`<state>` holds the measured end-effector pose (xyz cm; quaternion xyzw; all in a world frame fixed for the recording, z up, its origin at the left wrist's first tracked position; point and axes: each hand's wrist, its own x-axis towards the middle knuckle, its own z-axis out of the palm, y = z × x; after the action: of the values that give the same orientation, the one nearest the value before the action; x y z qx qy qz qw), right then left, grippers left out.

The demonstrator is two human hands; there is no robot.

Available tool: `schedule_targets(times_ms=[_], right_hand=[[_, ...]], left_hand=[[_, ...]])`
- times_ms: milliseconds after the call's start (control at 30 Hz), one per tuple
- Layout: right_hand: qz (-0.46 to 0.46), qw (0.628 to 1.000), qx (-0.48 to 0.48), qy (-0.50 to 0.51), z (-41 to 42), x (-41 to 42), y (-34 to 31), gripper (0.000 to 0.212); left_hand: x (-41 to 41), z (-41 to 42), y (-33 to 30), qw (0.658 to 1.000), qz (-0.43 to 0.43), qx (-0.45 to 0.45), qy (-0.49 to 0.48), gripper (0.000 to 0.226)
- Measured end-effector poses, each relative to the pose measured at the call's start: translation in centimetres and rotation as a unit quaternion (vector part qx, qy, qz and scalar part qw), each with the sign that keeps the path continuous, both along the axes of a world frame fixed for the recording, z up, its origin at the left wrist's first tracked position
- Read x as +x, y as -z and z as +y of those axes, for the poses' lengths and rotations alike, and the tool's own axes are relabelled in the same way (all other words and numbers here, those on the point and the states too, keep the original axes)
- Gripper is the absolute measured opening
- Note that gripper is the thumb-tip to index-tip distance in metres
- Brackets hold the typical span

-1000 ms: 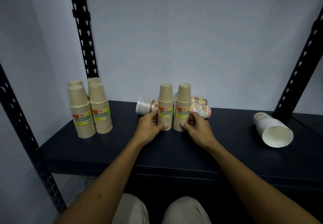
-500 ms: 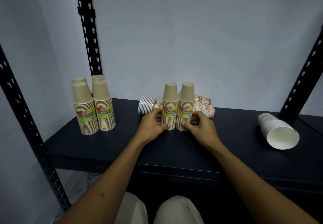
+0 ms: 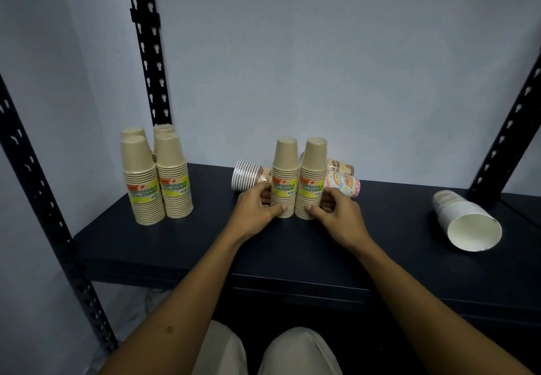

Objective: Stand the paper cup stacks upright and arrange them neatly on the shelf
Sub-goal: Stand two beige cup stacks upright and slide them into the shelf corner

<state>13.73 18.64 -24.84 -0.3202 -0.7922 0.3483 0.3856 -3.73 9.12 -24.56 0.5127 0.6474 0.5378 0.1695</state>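
Two tan cup stacks with yellow labels stand upright side by side at the middle of the dark shelf [image 3: 181,245]. My left hand [image 3: 257,210] grips the base of the left stack [image 3: 284,175]. My right hand [image 3: 336,213] grips the base of the right stack [image 3: 312,175]. Behind them lie a white-rimmed printed stack [image 3: 247,175] on its side and a colourful printed stack [image 3: 344,183], also lying down, with another one behind it. Several tan stacks [image 3: 156,175] stand upright in a tight group at the shelf's left end.
A stack of larger white cups [image 3: 465,222] lies on its side at the right, mouth toward me. Black perforated uprights [image 3: 149,52] frame the shelf on the left and right [image 3: 509,128]. A pale wall closes the back. My knees show below the shelf edge.
The view has drifted a little, shifting everything slightly right in frame. Both hands stay on the bases of the two middle stacks, which remain upright and close together.
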Motion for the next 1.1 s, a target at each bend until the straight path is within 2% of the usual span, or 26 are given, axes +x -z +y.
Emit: schedule_targets(times_ms=[333, 600, 733, 1100], right_hand=[[-0.004, 0.999, -0.007, -0.046, -0.5, -0.4, -0.1, 0.041], [0.001, 0.995, -0.009, -0.097, -3.7, -3.6, 0.1, 0.042], [-0.003, 0.991, -0.008, -0.134, -5.8, -6.8, 0.1, 0.044], [-0.004, 0.977, -0.032, -0.210, -10.7, -13.5, -0.3, 0.043]], left_hand=[[-0.2, -1.7, 0.4, 1.000, -0.001, -0.002, -0.026, 0.051], [-2.8, -6.9, 0.6, 0.998, -0.012, -0.013, -0.062, 0.053], [-4.4, -10.2, 0.6, 0.994, -0.045, -0.004, -0.101, 0.050], [-7.4, -17.5, 0.9, 0.973, -0.044, 0.031, -0.227, 0.053]])
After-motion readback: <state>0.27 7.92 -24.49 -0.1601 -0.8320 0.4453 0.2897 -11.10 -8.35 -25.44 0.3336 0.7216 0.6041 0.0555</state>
